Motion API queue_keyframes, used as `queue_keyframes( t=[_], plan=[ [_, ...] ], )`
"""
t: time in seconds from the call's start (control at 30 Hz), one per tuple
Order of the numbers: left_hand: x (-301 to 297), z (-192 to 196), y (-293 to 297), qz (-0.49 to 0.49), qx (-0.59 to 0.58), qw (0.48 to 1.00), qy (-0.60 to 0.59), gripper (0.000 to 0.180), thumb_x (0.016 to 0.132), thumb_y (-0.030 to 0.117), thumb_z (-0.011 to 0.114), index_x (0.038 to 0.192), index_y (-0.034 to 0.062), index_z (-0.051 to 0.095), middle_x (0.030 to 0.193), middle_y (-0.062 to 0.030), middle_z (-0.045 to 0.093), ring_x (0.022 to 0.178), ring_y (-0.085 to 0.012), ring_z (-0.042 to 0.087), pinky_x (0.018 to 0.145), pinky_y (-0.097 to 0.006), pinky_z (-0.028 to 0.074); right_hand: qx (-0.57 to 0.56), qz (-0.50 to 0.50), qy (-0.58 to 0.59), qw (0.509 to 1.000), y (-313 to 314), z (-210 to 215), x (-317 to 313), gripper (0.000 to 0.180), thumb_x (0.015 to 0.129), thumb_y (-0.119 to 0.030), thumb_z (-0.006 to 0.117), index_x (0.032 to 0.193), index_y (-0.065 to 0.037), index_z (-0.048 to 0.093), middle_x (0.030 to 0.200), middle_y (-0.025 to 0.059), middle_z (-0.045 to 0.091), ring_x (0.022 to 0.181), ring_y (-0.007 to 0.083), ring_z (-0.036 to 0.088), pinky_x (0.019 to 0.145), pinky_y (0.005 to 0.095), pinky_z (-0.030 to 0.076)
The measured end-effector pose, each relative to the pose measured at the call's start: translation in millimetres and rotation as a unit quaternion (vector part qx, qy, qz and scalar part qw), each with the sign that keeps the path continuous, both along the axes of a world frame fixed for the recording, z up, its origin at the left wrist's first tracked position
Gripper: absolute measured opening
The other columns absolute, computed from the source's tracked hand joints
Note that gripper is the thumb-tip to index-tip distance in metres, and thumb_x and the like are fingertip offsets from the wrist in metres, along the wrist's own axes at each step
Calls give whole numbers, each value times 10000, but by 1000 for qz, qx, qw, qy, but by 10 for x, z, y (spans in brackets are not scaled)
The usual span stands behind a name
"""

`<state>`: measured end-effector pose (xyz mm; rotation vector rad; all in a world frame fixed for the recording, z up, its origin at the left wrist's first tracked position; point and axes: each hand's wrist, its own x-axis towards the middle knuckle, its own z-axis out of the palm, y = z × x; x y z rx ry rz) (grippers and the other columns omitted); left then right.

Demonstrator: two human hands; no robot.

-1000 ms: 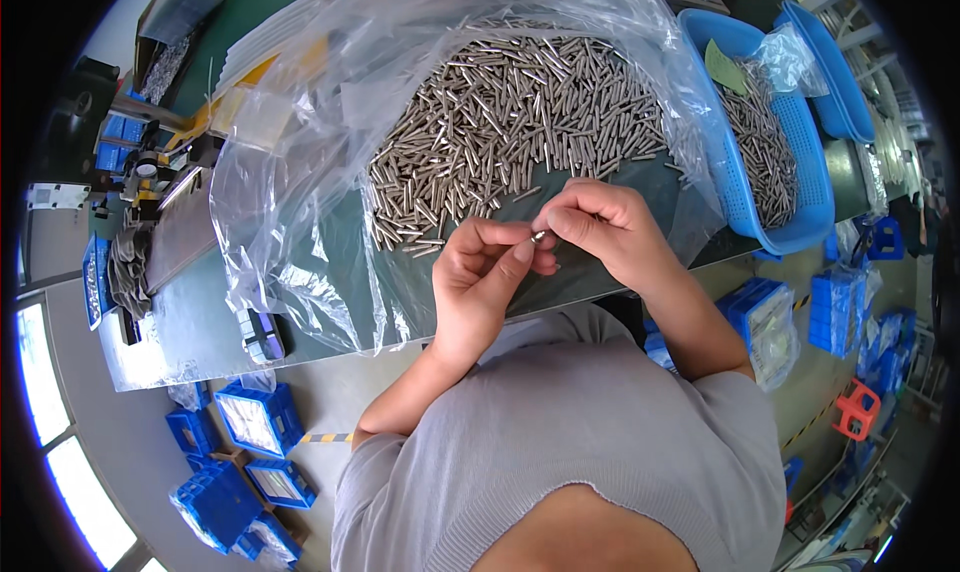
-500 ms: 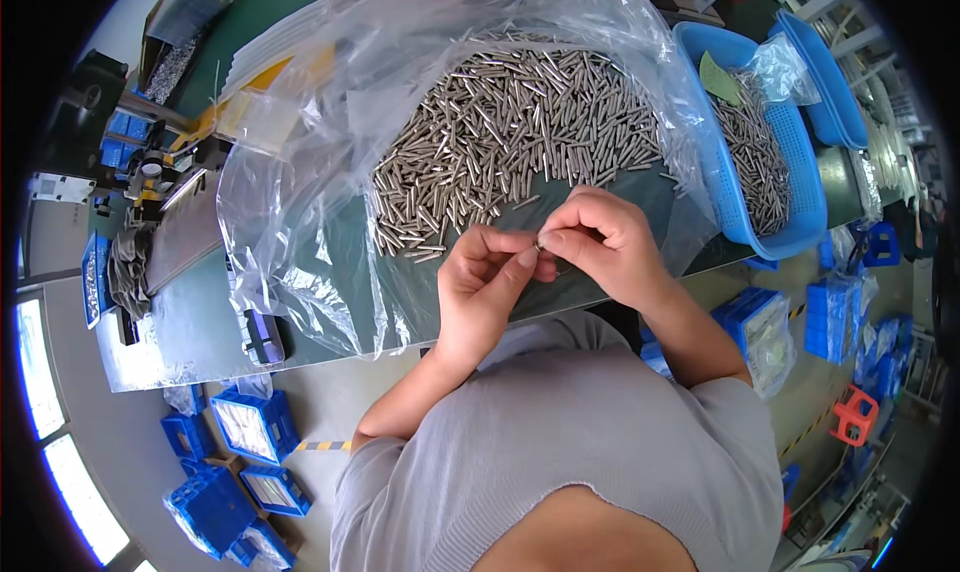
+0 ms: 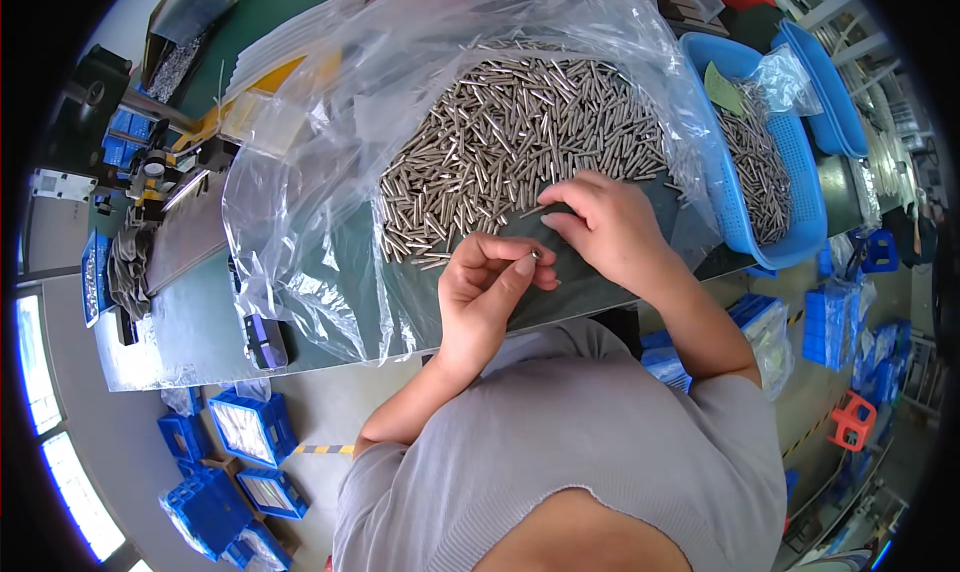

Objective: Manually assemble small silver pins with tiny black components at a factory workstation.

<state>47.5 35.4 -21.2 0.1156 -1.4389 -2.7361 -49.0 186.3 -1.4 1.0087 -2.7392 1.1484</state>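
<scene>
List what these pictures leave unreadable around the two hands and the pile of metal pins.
- Head view: the small part pinched by the left hand is too tiny to identify; the fingertips cover most of it.
- The pin under the right hand is mostly hidden by the fingers.
- The pile of metal pins: the creased clear plastic bag glares, blurring the far edge.
- The blue basket is bent by the fisheye rim; its contents are partly bagged.

**Hands part over the pins**

The right hand (image 3: 612, 234) now reaches toward the heap of metal pins (image 3: 520, 142), fingertips on one pin; the left hand (image 3: 487, 290), no longer touching it, seemingly pinches a small piece.
</scene>
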Motion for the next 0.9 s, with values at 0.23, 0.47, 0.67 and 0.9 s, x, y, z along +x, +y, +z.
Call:
queue_keyframes(
  t=[0.23,0.47,0.67,0.9],
  plan=[
    [-20,-19,2,12,-5,1000,6,66,898,-20,508,961,-36,494,954,-161,621,771,-183,629,743,-295,522,-90,23,-127,987,84,84,22,74,798,-63,640,848,-23,604,718,47,554,603,127,534,534,264,414],
    [-10,-9,38,16,-27,1000,2,80,898,-19,513,974,-39,497,934,-154,628,778,-180,632,747,-292,523,-185,48,-245,950,166,194,123,63,825,-47,621,845,7,594,706,8,520,621,60,468,553,210,375],
    [-1,-1,36,8,-27,1000,4,79,898,-20,513,974,-41,501,935,-150,628,784,-183,634,749,-294,527,-159,46,-194,967,183,239,154,70,811,-38,635,823,8,584,698,17,519,609,67,481,544,209,386],
    [9,-25,17,-3,-27,1000,3,71,898,-34,504,969,-41,504,946,-144,624,792,-174,628,751,-288,524,-150,62,-174,971,152,208,164,65,798,-16,639,814,7,581,701,24,534,589,68,490,518,211,382]
  ],
)
